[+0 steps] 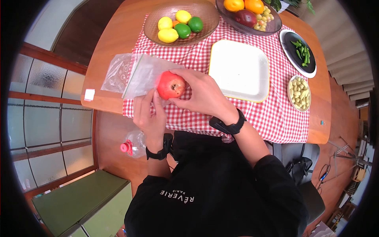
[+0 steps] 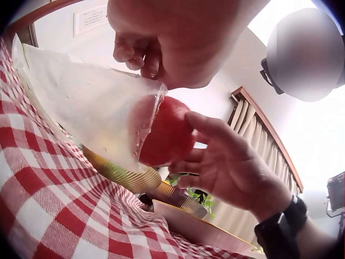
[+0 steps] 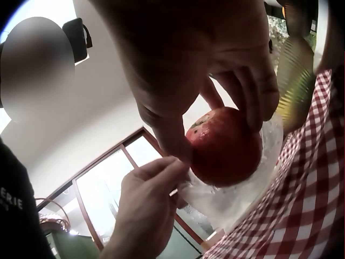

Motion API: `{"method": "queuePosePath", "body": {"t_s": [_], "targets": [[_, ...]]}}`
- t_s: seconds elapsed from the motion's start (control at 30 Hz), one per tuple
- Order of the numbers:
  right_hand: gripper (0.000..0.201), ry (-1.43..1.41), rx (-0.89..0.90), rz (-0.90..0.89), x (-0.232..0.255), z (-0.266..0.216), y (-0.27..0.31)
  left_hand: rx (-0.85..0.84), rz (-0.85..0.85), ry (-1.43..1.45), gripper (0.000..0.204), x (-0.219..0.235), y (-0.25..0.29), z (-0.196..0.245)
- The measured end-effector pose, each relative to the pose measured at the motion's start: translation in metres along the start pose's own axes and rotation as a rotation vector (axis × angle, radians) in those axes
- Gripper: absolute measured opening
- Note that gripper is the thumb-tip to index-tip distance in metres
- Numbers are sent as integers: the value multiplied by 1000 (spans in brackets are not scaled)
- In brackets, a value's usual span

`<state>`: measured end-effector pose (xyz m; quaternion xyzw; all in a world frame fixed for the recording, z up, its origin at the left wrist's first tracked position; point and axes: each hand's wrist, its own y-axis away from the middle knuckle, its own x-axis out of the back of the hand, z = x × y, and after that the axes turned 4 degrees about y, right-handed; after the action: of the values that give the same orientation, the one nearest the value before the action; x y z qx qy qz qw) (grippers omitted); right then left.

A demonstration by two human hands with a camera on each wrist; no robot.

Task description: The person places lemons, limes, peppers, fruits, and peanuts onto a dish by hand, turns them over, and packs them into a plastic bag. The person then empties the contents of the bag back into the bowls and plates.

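A red pomegranate (image 1: 170, 85) with a brownish, blemished end is gripped by my right hand (image 1: 207, 93), thumb and fingers around its sides. My left hand (image 1: 149, 112) pinches the edge of a clear plastic bag (image 2: 91, 97) beside the fruit. In the left wrist view the bag's film overlaps one side of the pomegranate (image 2: 170, 132). From the right wrist, the bag (image 3: 226, 202) shows behind and below the fruit. The bag's far part, with a greenish strip across it, lies over the checked cloth and the bare wood.
A white tray (image 1: 239, 71) lies right of my hands on the red checked tablecloth (image 1: 189, 118). Behind stand a bowl (image 1: 205, 37) of lemons and limes and a fruit bowl (image 1: 274, 29). Green chillies (image 1: 302, 52) and a bowl of peanuts (image 1: 300, 94) are at right.
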<state>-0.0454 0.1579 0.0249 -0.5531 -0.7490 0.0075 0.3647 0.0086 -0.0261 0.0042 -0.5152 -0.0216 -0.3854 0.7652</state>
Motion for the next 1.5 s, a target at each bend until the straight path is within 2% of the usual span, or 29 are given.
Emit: {"method": "queuePosePath", "body": {"t_s": [0.1, 0.17, 0.2, 0.27, 0.3, 0.37, 0.4, 0.43, 0.5, 0.6, 0.73, 0.8, 0.87, 0.93, 1.03, 1.1, 1.13, 1.2, 1.23, 1.3, 1.33, 1.43, 1.5], "targets": [[68, 91, 85, 40, -18, -1, -10, -63, -22, 46, 16, 2, 3, -2], [63, 60, -173, 8, -22, -11, -18, -104, -46, 88, 19, -1, 5, 0], [63, 64, -170, 5, -29, -10, -19, -102, -42, 89, 19, -1, 6, 0], [47, -239, -256, 92, -47, -1, -16, -70, -69, 79, 21, -1, 8, 0], [47, -241, -254, 86, -51, -1, -15, -68, -66, 75, 21, -1, 8, -2], [36, -353, -292, 208, -60, -3, -10, -60, -46, 111, 21, -3, 9, -7], [25, -364, -295, 207, -62, 1, -8, -55, -45, 109, 21, -2, 10, -9], [25, -361, -297, 203, -60, 5, -7, -68, -47, 96, 21, -2, 11, -10], [18, -189, -220, 19, -54, 9, -6, -79, -46, 87, 21, -3, 12, -11], [8, -288, -154, -16, -57, 2, -7, -92, -72, 102, 22, -2, 13, -13], [11, -189, -75, -83, -62, 9, -8, -163, -58, 124, 22, 2, 11, -7], [42, -158, -16, -149, -62, 11, -10, -177, -64, 144, 22, 4, 12, -5], [48, -172, 49, -130, -63, 12, -18, -182, -5, 151, 23, 3, 14, -6], [54, -185, 114, -109, -60, 8, -21, -150, -20, 146, 23, 2, 15, -7], [53, -187, 36, -215, -52, 7, -22, -118, -18, 136, 23, -1, 16, -11], [49, -32, -19, -472, -47, 11, -20, -114, -12, 139, 23, -2, 17, -10], [49, -31, -25, -469, -48, 11, -19, -103, -2, 134, 23, -2, 17, -9], [25, -100, 67, -315, -53, 7, -20, -98, 6, 136, 22, -2, 17, -6], [25, -96, 65, -309, -55, 7, -20, -78, 12, 126, 22, -3, 17, -5], [26, -58, 169, -211, -56, 9, -17, -62, 24, 132, 22, -4, 14, -2], [35, -40, 212, -175, -52, 8, -13, -63, 9, 108, 22, -3, 12, -2], [46, -39, 110, -267, -15, -5, 0, -76, -11, 112, 22, 0, 12, 0], [46, 0, 122, -202, 12, -13, 12, -68, -44, 102, 21, -1, 14, 4]]}}
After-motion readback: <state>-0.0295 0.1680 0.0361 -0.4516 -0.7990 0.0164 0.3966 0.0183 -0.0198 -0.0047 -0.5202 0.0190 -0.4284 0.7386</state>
